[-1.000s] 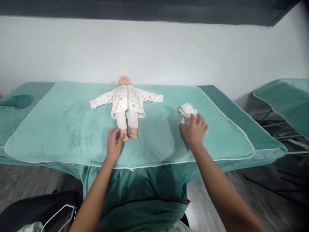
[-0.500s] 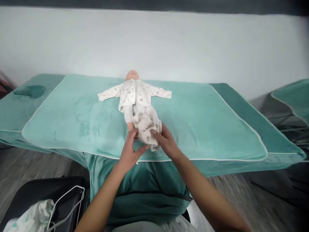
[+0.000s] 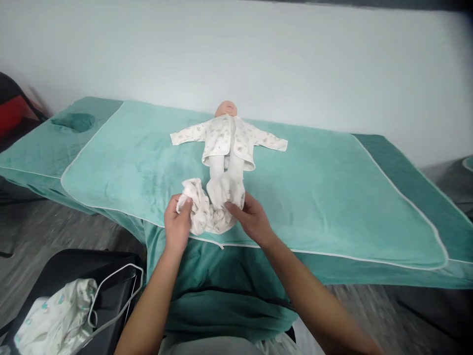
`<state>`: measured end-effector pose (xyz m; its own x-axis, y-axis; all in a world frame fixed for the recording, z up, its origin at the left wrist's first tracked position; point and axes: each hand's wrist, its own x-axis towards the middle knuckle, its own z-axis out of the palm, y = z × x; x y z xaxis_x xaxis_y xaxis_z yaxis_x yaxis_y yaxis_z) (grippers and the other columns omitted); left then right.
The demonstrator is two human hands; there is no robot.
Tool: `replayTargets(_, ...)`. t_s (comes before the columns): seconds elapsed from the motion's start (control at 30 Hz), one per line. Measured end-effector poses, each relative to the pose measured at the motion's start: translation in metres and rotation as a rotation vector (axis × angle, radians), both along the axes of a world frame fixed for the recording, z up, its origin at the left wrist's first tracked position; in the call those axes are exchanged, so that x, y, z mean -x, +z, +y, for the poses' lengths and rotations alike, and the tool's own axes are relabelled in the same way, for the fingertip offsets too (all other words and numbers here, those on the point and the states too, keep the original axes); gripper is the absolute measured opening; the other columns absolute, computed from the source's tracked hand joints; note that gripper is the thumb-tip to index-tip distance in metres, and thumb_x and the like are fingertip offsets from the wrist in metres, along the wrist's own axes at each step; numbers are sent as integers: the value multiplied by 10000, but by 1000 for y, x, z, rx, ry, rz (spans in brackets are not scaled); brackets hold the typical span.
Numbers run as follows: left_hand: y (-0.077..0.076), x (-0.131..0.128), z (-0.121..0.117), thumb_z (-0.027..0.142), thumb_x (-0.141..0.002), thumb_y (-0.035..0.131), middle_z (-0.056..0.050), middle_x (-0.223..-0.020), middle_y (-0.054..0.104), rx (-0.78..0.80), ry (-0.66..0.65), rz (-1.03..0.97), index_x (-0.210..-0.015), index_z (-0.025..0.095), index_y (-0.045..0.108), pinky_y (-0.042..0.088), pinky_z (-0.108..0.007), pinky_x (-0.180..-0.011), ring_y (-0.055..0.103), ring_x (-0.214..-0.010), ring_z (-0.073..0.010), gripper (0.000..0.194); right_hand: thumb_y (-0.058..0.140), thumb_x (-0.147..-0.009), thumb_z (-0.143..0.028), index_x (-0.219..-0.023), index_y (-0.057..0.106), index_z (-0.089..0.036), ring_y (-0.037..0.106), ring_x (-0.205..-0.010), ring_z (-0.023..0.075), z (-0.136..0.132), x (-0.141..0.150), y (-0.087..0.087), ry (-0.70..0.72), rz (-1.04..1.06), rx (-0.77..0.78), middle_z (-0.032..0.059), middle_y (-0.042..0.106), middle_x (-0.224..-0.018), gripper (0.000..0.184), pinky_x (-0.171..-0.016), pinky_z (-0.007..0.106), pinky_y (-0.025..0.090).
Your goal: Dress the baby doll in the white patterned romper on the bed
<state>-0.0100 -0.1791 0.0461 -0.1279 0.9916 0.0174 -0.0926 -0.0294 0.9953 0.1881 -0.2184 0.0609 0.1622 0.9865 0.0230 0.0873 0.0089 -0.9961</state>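
A baby doll point(image 3: 226, 108) lies on its back on the green-covered table, its head toward the wall. It wears a white patterned jacket point(image 3: 218, 138) with both sleeves spread wide. Bunched white patterned baby pants point(image 3: 218, 217) lie around the doll's lower legs, hiding the feet. My left hand point(image 3: 177, 222) is closed on one gathered leg of the pants, off to the left of the doll. On the right, my right hand point(image 3: 253, 217) pinches the fabric by the doll's other leg, thumb on top.
A green velvety cover point(image 3: 314, 197) with white piping spreads over the table, against a white wall point(image 3: 236, 54). At lower left a black chair point(image 3: 111, 261) holds a crumpled printed cloth point(image 3: 59, 315) and a white hanger point(image 3: 121, 305). Another chair with red point(image 3: 13, 116) stands far left.
My left hand has moved left and taken hold of one part of the pants, pulling it aside. The pants are spread wider. The camera view has shifted, so the doll appears further right.
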Motion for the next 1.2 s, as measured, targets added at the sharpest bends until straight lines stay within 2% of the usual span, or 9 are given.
replayTargets(0.13, 14, 16, 12, 437, -853, 734, 30, -817, 659, -80, 308, -169, -943, 200, 657, 508, -218, -708, 616, -730, -104, 264, 731, -860, -507, -1047, 758, -213, 709, -1016, 286, -11, -19, -8, -173, -86, 92, 50, 787, -1039, 350, -875, 403, 568)
replayTargets(0.3, 46, 25, 14, 464, -851, 745, -18, -967, 704, -143, 255, -293, -1034, 214, 666, 550, -266, -836, 681, -908, -152, 319, 609, -961, -512, -800, 736, -236, 675, -713, 216, -24, -31, 13, 380, -423, 213, 32, 732, -765, 344, -663, 350, 550)
replayTargets(0.4, 62, 19, 8, 439, -869, 734, -10, -938, 684, -181, 180, -288, -993, 226, 666, 547, -272, -856, 675, -939, -161, 256, 609, -986, -447, -939, 727, -241, 693, -817, 194, -28, -18, 47, 606, -429, 0, 33, 748, -928, 242, -739, 338, 579)
replayTargets(0.53, 85, 8, 0, 385, -838, 766, 14, -837, 629, -189, 75, -261, -912, 224, 645, 533, -253, -744, 636, -791, -136, 214, 648, -976, -328, -1363, 572, -303, 563, -1318, 251, -13, 8, 89, 409, -562, -536, 90, 589, -1454, 395, -1013, 418, 532)
replayTargets(0.7, 112, 10, 1, 366, -821, 772, 37, -723, 536, -216, -7, -144, -802, 208, 581, 443, -229, -597, 509, -613, -98, 248, 610, -994, -304, -1012, 669, -225, 572, -1113, 271, 27, 18, 114, 379, -1101, -826, 82, 701, -1087, 100, -930, 443, 460)
replayTargets(0.77, 119, 17, 5, 335, -828, 754, 46, -689, 486, -296, 82, -79, -763, 203, 544, 417, -221, -590, 464, -601, -90, 257, 624, -989, -364, -847, 634, -207, 563, -997, 259, 37, 15, 120, 431, -1183, -821, 63, 676, -905, 212, -863, 426, 442)
replayTargets(0.93, 125, 25, 9, 185, -775, 760, 5, -972, 608, -553, 285, 196, -901, 231, 608, 501, -258, -854, 609, -957, -145, 202, 588, -1005, -436, -761, 560, -232, 573, -902, 205, 36, 9, 135, 445, -696, -743, 15, 611, -797, 319, -882, 395, 460)
replayTargets(1.1, 120, 12, -1, 417, -895, 714, -58, -1173, 646, -599, -213, 323, -1152, 251, 679, 500, -403, -1070, 627, -1190, -255, 307, 601, -976, -541, -740, 534, -218, 568, -826, 164, 30, 17, 139, 266, -377, -535, -3, 539, -772, 405, -777, 322, 480)
replayTargets(1.2, 115, 6, -5, 508, -868, 739, -80, -1296, 608, -661, -243, 375, -1275, 265, 639, 462, -457, -1137, 569, -1305, -300, 484, 605, -970, -545, -707, 502, -216, 530, -734, 133, 31, 19, 136, 167, -310, -469, -26, 461, -703, 435, -700, 281, 456)
